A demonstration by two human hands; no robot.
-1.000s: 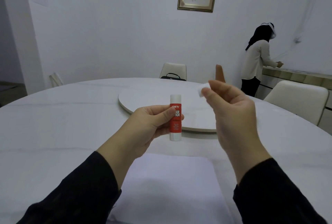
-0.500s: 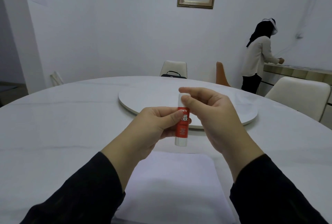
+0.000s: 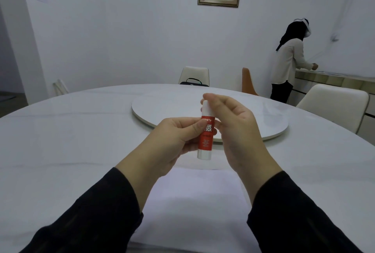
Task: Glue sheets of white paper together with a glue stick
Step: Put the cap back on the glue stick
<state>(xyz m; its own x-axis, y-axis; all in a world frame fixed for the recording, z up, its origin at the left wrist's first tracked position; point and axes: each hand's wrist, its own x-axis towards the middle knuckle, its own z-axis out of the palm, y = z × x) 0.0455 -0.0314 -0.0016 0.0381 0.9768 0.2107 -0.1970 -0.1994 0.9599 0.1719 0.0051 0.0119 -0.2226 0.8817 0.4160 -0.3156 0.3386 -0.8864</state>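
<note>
The left hand (image 3: 178,139) grips the upright glue stick (image 3: 205,137); the right hand (image 3: 233,123) pinches its white cap (image 3: 207,106). If the left grip is too light, the stick may slip and fall on the white paper (image 3: 194,202).

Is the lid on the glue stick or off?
On. The white cap sits atop the glue stick, the right hand pinching it.

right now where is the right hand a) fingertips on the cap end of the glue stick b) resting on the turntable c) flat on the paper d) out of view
a: the right hand has its fingertips round the white top end of the glue stick, which the left hand holds upright by its red body, above the paper.
</note>
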